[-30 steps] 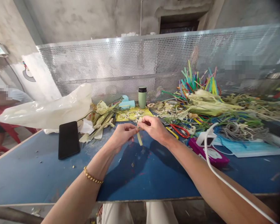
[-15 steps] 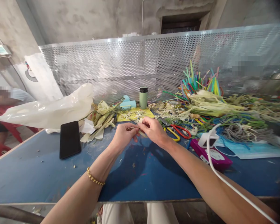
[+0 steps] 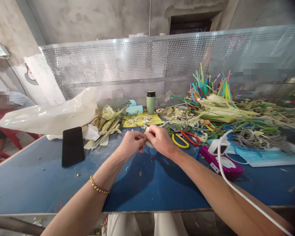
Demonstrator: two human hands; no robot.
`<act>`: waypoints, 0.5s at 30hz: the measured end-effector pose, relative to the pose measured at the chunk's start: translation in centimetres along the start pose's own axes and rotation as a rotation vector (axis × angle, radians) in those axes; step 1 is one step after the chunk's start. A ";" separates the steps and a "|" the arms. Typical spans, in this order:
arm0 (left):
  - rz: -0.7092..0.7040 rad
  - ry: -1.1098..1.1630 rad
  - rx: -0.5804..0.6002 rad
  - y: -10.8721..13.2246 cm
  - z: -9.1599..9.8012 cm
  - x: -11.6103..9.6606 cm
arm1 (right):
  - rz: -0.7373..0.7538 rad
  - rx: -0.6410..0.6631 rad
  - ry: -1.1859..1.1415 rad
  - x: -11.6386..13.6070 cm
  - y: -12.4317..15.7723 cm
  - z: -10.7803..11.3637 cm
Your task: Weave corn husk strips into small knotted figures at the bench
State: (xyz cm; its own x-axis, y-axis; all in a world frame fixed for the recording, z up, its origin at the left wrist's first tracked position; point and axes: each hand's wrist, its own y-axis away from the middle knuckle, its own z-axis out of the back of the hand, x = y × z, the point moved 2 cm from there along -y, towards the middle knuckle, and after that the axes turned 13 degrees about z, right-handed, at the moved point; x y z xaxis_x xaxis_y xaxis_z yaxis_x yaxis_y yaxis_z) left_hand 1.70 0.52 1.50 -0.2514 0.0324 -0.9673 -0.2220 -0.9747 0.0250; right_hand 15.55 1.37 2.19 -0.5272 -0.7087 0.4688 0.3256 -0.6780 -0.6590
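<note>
My left hand [image 3: 129, 145] and my right hand [image 3: 161, 141] meet fingertip to fingertip above the blue table [image 3: 93, 183]. Both are closed in a pinch on a small pale strip [image 3: 147, 129] that looks like corn husk. Most of it is hidden by my fingers, and a bit shows below them. Just right of my right hand lie scissors [image 3: 180, 144] with one yellow and one red handle. Beyond my hands a yellow sheet [image 3: 157, 120] carries several small husk pieces.
Dry corn husks [image 3: 108, 126] and a black phone [image 3: 73, 146] lie left, beside a plastic bag [image 3: 49, 119]. A green bottle [image 3: 150, 102] stands at the back. To the right are coloured pipe cleaners [image 3: 208, 87], a purple box [image 3: 222, 162] and a white cable [image 3: 238, 193].
My hands stay together and my fingers shift slightly on the strip; less of it shows between them now. The view has moved a little.
</note>
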 end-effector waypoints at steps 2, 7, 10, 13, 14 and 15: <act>0.015 0.012 -0.001 0.0 0.0 0.1 | 0.008 0.016 -0.014 -0.3 -0.1 0.0; 0.012 0.212 0.139 0.0 0.5 -0.1 | -0.008 -0.006 -0.136 -1.3 -0.4 0.3; 0.016 0.251 0.196 0.1 0.9 -0.2 | -0.016 -0.051 -0.155 -1.4 -0.5 0.6; 0.037 0.259 0.197 0.0 1.1 -0.1 | -0.056 -0.065 -0.186 -1.1 -0.4 1.0; 0.044 0.272 0.182 -0.1 1.2 0.0 | -0.083 -0.056 -0.217 -1.0 -0.4 1.0; 0.050 0.288 0.152 -0.2 1.3 0.0 | -0.113 -0.035 -0.258 -1.0 -0.3 1.0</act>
State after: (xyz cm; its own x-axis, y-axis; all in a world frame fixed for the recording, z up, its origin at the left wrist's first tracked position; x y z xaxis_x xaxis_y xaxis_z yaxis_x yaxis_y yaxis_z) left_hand 0.49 1.00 1.83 0.0062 -0.0998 -0.9950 -0.3593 -0.9288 0.0909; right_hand 16.78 2.13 2.54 -0.3402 -0.6581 0.6717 0.2460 -0.7517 -0.6118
